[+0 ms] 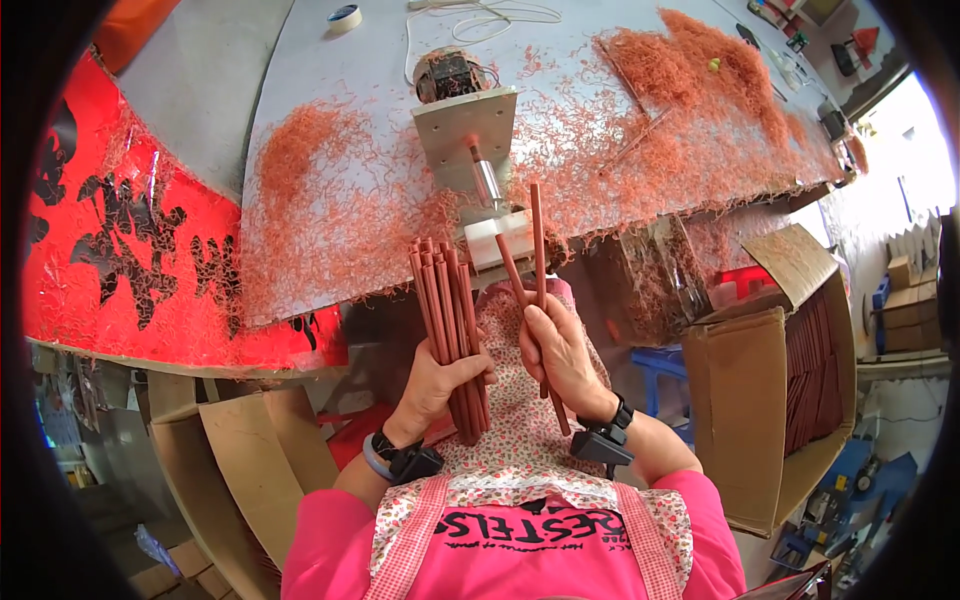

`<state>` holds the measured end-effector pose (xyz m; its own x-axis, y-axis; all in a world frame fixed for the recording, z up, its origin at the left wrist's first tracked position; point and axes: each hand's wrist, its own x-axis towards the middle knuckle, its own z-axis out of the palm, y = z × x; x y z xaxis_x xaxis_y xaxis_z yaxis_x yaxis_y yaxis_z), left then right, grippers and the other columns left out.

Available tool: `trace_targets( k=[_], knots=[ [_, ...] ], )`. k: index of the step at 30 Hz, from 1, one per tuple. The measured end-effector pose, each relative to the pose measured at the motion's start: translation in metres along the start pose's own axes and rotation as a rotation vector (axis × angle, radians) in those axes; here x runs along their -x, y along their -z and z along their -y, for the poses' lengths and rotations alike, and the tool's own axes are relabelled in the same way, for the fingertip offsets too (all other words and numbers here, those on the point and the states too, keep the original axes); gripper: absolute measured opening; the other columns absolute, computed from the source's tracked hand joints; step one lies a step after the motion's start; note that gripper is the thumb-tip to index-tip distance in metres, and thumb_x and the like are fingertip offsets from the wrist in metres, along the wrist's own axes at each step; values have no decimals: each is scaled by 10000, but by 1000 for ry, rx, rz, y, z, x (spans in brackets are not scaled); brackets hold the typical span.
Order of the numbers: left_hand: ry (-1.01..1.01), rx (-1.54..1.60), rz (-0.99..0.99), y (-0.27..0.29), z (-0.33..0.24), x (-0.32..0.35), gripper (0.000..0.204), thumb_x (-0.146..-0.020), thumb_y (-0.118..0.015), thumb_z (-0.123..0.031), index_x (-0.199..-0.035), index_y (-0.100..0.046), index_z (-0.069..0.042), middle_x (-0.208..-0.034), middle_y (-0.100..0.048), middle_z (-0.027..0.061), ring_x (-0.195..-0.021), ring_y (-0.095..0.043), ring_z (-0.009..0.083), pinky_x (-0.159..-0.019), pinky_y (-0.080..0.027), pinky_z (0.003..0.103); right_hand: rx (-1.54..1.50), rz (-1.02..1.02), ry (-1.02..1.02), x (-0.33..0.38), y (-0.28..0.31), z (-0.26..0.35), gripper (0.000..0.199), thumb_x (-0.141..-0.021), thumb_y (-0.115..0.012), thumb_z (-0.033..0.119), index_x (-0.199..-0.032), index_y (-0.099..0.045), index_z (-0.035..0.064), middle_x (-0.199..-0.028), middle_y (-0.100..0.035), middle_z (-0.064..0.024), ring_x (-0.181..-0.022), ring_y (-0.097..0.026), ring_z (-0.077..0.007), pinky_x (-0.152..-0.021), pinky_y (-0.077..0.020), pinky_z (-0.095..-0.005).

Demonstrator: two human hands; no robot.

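**2 rods in the right hand, a full bundle in the left**

The left hand (436, 386) is curled firmly around a thick bundle of slender reddish-brown rods (445, 325), its thumb laid across the front. The right hand (562, 352) is closed on 2 loose reddish-brown rods (538, 235), with no gap showing between its thumb and what it holds.

To do this well, I would keep the left grip snug enough that no rod slides out, yet loose enough to even up the uneven upper ends. The right thumb should bring its 2 rods parallel, since they splay into a V, and keep their tips off the white block (495, 241) and the silver metal spindle (486, 182) just beyond; whether that turns, I cannot tell.

The bundle passes through the left fist, with ends jutting above and below the fingers. The 2 loose rods run under the right thumb, tips pointing up toward the table's edge and lower ends showing below the palm; how the hidden fingers sit behind them, I cannot tell.
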<state>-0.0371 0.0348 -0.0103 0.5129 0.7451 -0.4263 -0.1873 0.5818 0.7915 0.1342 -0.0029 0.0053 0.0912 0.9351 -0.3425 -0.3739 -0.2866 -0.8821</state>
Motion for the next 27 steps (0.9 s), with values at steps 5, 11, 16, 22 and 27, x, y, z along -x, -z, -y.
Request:
trace_targets(
  k=[5, 11, 16, 22, 27],
  knots=[
    [19, 28, 21, 12, 1, -13, 330, -761, -647, -47, -1045, -484, -1, -762, -591, 88, -674, -609, 180, -588, -532, 315, -6, -34, -11, -13, -10, -6, 288, -993, -389, 245, -1204, -428, 52, -573, -403, 21, -410, -352, -56, -371, -294, -188],
    [21, 40, 52, 30, 0, -18, 335, -758, -645, -29, -1048, -481, 1, -757, -586, 93, -664, -609, 184, -562, -539, 327, 96, -78, 59, -30, -23, -6, 242, -993, -391, 255, -1140, -440, 70, -559, -386, 28, -405, -338, -56, -368, -287, -190],
    [21, 13, 49, 38, -3, -19, 330, -759, -644, -22, -1046, -482, -5, -756, -585, 94, -659, -608, 184, -564, -541, 325, 44, -76, 35, -50, -27, -6, 196, -993, -390, 252, -1066, -443, 78, -546, -376, 30, -397, -329, -55, -361, -281, -192],
    [2, 18, 76, 41, -4, -22, 320, -764, -641, -23, -1041, -483, -11, -762, -586, 93, -665, -609, 183, -565, -540, 324, 55, -70, 35, -52, -34, -2, 182, -993, -387, 251, -1038, -441, 83, -545, -378, 30, -393, -327, -55, -356, -275, -194],
    [-3, 27, 55, 46, 2, -18, 312, -765, -642, -25, -1035, -486, -7, -769, -587, 91, -663, -610, 181, -574, -540, 326, 66, -85, 26, -44, -38, -7, 179, -990, -396, 259, -1008, -441, 86, -540, -378, 32, -391, -322, -55, -352, -267, -197]
  ],
)
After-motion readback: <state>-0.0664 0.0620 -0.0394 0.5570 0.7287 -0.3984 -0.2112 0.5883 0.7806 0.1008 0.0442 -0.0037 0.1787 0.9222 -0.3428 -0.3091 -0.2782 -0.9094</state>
